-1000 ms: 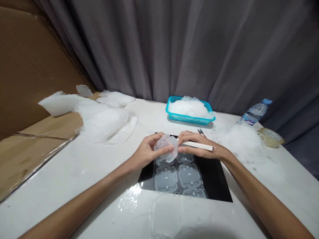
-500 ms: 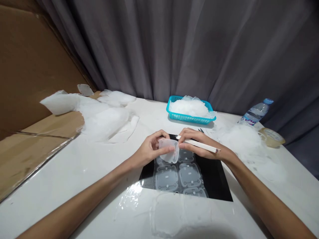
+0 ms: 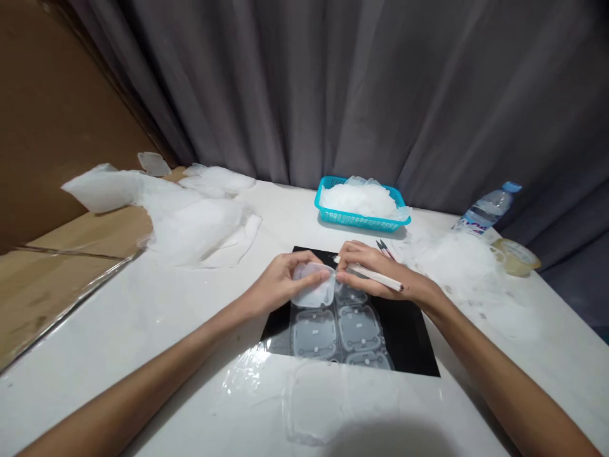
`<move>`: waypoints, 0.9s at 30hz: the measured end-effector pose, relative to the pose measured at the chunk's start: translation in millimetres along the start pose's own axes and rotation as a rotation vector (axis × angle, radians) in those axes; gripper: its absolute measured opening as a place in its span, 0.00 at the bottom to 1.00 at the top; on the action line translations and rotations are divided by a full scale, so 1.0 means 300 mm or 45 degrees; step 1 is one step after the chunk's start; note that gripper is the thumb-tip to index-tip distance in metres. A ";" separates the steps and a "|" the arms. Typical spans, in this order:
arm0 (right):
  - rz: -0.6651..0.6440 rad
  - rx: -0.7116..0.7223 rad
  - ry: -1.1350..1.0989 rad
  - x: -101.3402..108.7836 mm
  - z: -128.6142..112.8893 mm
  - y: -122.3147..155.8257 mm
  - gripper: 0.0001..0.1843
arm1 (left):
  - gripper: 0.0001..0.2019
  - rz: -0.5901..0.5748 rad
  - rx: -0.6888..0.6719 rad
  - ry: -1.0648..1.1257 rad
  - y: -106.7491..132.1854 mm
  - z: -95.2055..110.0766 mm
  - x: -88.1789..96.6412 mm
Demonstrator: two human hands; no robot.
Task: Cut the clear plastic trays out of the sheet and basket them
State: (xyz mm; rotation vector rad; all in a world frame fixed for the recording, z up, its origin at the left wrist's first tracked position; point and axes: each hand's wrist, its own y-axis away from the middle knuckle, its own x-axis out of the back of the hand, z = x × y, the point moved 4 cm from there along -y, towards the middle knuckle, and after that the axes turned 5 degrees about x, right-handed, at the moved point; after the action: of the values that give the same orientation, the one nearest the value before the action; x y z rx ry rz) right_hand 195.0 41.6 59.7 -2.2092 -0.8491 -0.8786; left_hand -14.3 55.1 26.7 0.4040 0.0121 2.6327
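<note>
My left hand pinches a small, frosted, translucent plastic piece with rounded corners, its thumb lying across the front. At the piece's right edge, the fingertips of my right hand are pressed together. A slim white stick-like tool is held in that same hand, its back end pointing right; its exact kind is unclear. Below both hands lies a black sheet carrying a clear plastic sheet of rounded square shapes. Just behind my right hand rest small dark-tipped snips, partly hidden.
A turquoise basket of white translucent pieces stands at the back. Heaped white film-like material lies at left beside a cardboard box. More white pieces, a water bottle and a yellowish tape roll are at right.
The plastic piece has tilted flatter and shifted slightly left in my left hand. My right hand stays at its edge with the white tool. The view has shifted a little.
</note>
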 end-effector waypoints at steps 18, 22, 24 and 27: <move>0.203 -0.060 -0.162 0.052 -0.038 0.002 0.13 | 0.09 -0.153 -0.098 0.024 0.046 0.105 0.023; 0.134 -0.066 -0.263 0.048 -0.053 -0.003 0.14 | 0.11 -0.171 -0.048 0.068 0.042 0.092 0.018; 0.115 -0.070 -0.284 0.040 -0.047 -0.005 0.13 | 0.11 -0.202 -0.011 0.121 0.040 0.082 0.009; 0.083 -0.087 -0.317 0.030 -0.034 -0.005 0.13 | 0.12 -0.222 0.037 0.184 0.036 0.066 -0.005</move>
State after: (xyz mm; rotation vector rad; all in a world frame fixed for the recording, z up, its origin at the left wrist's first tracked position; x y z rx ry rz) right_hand 195.2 38.1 73.0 -2.4267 -0.8659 -0.6185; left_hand -12.3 43.5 46.1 0.2108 0.1274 2.4855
